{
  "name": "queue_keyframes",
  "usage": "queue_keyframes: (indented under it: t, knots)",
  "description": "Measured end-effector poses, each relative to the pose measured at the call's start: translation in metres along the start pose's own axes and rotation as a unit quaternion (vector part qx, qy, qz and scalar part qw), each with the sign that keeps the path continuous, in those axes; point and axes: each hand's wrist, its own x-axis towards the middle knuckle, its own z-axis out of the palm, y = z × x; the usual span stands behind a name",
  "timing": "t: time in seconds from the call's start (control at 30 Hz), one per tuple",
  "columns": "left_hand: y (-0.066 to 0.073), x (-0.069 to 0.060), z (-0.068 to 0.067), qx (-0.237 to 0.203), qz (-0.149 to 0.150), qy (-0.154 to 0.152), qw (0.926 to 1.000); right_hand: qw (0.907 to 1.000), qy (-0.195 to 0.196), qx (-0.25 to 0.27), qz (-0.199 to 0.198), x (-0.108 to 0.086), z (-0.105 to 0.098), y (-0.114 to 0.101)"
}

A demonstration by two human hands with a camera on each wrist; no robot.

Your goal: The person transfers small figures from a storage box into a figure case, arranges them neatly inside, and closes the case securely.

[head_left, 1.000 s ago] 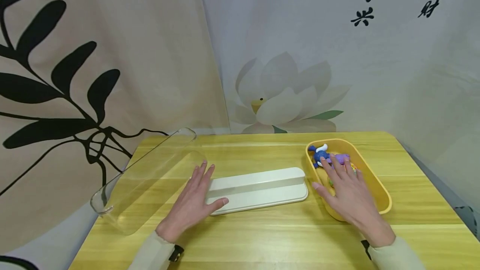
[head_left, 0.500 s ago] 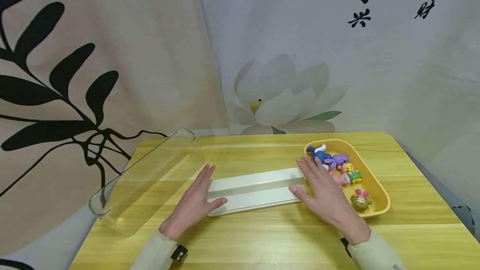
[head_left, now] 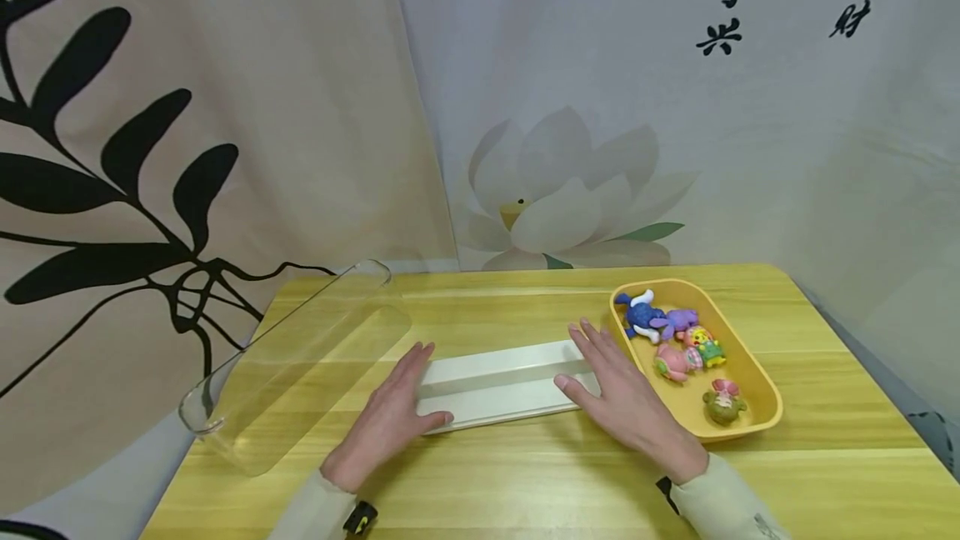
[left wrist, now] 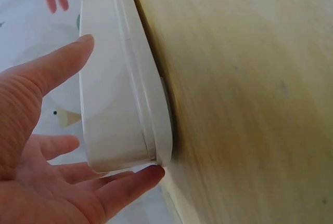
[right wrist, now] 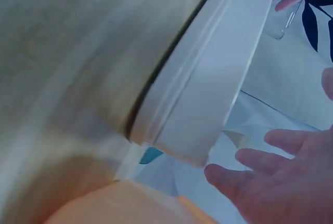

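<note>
A long white base [head_left: 502, 382] with a raised back ledge lies on the table between the two hands. At its left end is the left hand [head_left: 386, 419], fingers extended; in the left wrist view a fingertip touches the end of the white base [left wrist: 119, 89], the thumb standing off it. The right hand [head_left: 626, 402] hovers over the base's right end with straight, slightly spread fingers. The right wrist view shows those fingers beside the end of the white base [right wrist: 208, 78]; whether they touch it I cannot tell.
A clear, curved transparent cover [head_left: 300, 373] rests at the table's left side. On the right stands a yellow tray [head_left: 757, 407] holding several small toy figures, among them a blue one [head_left: 641, 315] and a green one with a pink bow [head_left: 723, 403]. Printed curtains hang behind.
The right hand has moved left, from above the yellow tray to the right end of the white base, uncovering the toys. My left hand has barely shifted.
</note>
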Motion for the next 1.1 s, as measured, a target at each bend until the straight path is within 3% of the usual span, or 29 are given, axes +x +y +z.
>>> queue_keyframes:
  t: [0.27, 0.6, 1.1]
  knots:
    - [-0.002, 0.002, 0.004, 0.0, 0.011, -0.005, 0.9999, 0.9995, -0.002, -0.01, 0.028, 0.003, 0.004, 0.009]
    - [-0.009, 0.014, 0.005, 0.012, 0.034, -0.025, 0.999, 0.9985, -0.019, -0.009, 0.051, 0.004, 0.002, 0.01]
    - [-0.02, 0.019, 0.004, 0.035, 0.091, -0.053, 0.9938, 0.9969, -0.02, -0.041, 0.064, -0.001, -0.007, 0.017]
